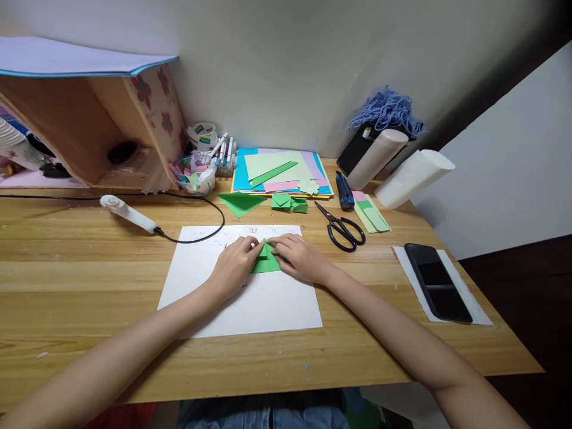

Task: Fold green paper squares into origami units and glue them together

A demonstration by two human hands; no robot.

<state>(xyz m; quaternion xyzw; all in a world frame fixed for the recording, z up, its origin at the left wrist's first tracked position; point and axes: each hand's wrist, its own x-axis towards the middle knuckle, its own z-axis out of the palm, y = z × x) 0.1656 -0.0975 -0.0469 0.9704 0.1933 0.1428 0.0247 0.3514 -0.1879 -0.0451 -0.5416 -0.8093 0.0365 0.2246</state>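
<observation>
A green piece of folded paper (267,262) lies on a white sheet (277,304) in the middle of the table. My left hand (236,265) grips its left side, thumb and fingers pressed together at the fold. From the other side my right hand (300,257) has its fingertips closed on the upper right edge of the same paper. The top of the paper comes to a point between both hands. Beyond the white sheet rest a green paper triangle (242,203) and small folded green paper pieces (288,202).
Black-handled scissors (343,229) and a box cutter (344,192) lie right of the sheet. A phone (438,283) is at the far right. A white corded tool (129,214) lies left, its cord touching the sheet. Coloured papers (241,167) are stacked by the wall.
</observation>
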